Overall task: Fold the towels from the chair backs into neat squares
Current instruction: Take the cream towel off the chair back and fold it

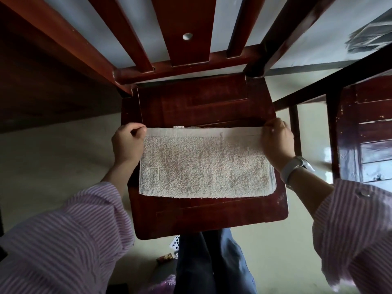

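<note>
A pale beige terry towel (203, 166) lies flat as a wide rectangle on the dark red wooden chair seat (212, 217). Its smooth hemmed band runs along the far edge. My left hand (127, 143) pinches the far left corner of that band. At the far right corner, my right hand (276, 141) grips the band, a white watch on its wrist. The near edge of the towel rests on the seat, slightly curved. The chair's slatted back (184, 39) rises beyond the seat with nothing hanging on it.
A second dark red chair (364, 128) stands close on the right. A dark table edge crosses the upper left. Beyond the chair back is a pale floor with a grey cloth (371, 37) at the far right. Small items lie on the floor by my legs.
</note>
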Action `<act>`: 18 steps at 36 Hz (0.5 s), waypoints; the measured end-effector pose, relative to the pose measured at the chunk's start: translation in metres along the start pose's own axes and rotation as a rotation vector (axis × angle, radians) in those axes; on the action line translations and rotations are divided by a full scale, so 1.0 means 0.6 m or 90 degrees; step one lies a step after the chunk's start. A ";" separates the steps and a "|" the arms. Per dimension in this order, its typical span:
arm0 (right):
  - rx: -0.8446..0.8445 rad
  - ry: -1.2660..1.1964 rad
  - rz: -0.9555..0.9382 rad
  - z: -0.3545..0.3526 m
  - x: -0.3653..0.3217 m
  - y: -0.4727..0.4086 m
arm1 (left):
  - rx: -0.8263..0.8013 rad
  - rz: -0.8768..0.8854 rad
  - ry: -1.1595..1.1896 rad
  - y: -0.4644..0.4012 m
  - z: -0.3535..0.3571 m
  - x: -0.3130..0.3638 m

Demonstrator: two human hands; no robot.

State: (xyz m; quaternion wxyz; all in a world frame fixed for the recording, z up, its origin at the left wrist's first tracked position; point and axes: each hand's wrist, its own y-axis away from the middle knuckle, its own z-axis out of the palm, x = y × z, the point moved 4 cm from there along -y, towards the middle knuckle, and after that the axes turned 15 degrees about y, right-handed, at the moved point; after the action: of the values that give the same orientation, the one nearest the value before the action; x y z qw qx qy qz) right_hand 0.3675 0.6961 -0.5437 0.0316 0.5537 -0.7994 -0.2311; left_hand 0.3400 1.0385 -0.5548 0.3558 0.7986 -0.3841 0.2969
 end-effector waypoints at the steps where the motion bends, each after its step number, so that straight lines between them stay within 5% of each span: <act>1: 0.002 0.002 0.015 0.000 0.000 0.001 | 0.000 0.001 -0.023 -0.001 0.003 0.001; 6: 0.085 -0.017 0.066 -0.010 0.005 0.009 | 0.058 0.005 -0.092 0.004 0.004 0.020; 9: 0.192 0.009 -0.023 -0.027 -0.005 0.032 | 0.095 0.170 -0.117 0.036 0.004 0.051; 15: 0.134 0.155 -0.401 0.028 -0.082 0.114 | -0.119 0.443 -0.238 0.114 0.069 0.049; 18: 0.086 0.177 -0.385 0.053 -0.105 0.110 | -0.143 0.409 -0.280 0.096 0.086 0.048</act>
State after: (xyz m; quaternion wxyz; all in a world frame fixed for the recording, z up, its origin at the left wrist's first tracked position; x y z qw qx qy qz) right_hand 0.3244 0.7820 -0.5323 0.0334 0.7927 -0.6005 -0.0993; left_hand 0.3179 0.9596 -0.5431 0.2391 0.6385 -0.7111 0.1717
